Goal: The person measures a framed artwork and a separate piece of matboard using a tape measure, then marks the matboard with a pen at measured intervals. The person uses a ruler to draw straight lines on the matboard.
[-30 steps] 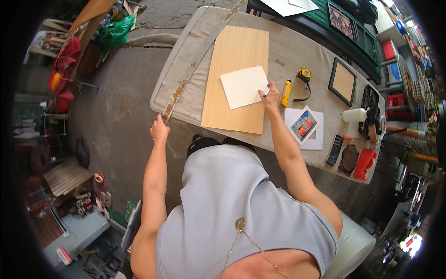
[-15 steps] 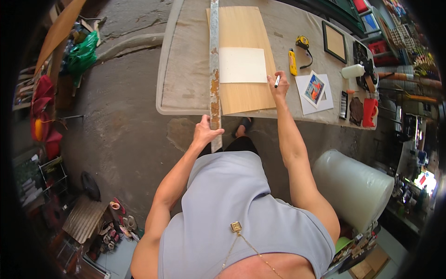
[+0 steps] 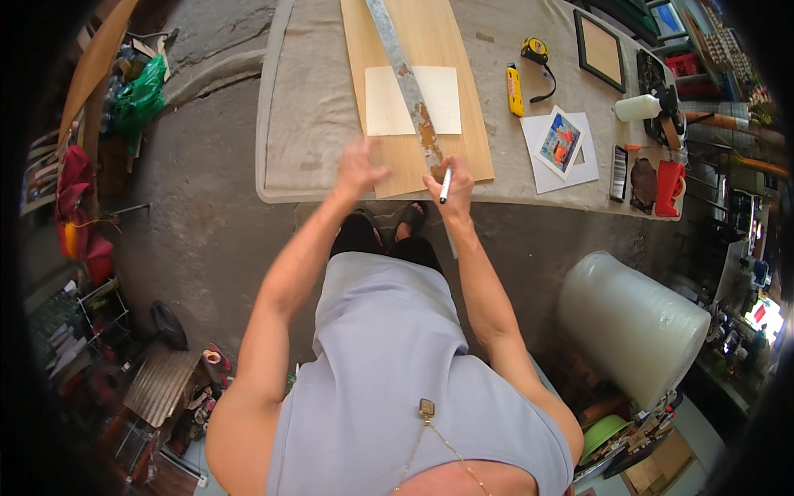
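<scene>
A long worn metal straightedge (image 3: 405, 80) lies slantwise over a white sheet (image 3: 385, 101) and the pale wooden board (image 3: 364, 33) under it. My right hand (image 3: 454, 186) grips the straightedge near its lower end, and a white marker pen (image 3: 446, 187) is held in the same fingers. Part of the straightedge shows below that hand, past the table's front edge. My left hand (image 3: 359, 171), slightly blurred, is over the board's near left corner with thumb and fingers apart and nothing in it.
On the cloth-covered table (image 3: 302, 107), to the right, are a yellow utility knife (image 3: 514, 91), a tape measure (image 3: 535, 50), a small picture (image 3: 559, 143) on a white mat, a black frame (image 3: 600, 50) and a white bottle (image 3: 638, 107). A bubble-wrap roll (image 3: 633, 326) stands at lower right.
The straightedge has gone from upright along the board's left edge to slanting across the sheet. My left hand has let go of it and moved up; my right hand has come left and taken hold.
</scene>
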Demonstrator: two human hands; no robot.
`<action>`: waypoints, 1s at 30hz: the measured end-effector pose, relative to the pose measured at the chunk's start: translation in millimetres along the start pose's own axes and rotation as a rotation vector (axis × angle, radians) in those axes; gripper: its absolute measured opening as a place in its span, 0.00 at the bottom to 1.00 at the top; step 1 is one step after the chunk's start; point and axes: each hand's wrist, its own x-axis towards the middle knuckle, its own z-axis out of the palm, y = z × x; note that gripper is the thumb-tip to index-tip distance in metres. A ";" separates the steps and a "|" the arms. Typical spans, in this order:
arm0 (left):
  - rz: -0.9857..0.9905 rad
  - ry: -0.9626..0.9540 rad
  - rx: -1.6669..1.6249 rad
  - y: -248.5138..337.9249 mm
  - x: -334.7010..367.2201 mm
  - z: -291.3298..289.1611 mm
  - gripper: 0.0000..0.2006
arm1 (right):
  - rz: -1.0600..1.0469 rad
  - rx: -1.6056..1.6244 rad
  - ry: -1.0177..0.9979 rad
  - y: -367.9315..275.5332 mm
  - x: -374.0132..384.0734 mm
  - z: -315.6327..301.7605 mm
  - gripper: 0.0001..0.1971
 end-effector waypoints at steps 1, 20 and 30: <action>0.116 0.061 0.119 -19.5 30.3 -15.0 0.48 | -0.009 0.005 0.008 -0.8 2.9 -4.3 0.18; 0.538 0.309 0.219 -55.1 157.8 -43.3 0.54 | 0.132 -0.302 -0.003 -27.1 -49.6 64.1 0.15; 0.191 0.569 0.167 -13.4 199.5 -17.9 0.45 | -0.065 -0.236 0.113 -13.3 26.9 119.6 0.18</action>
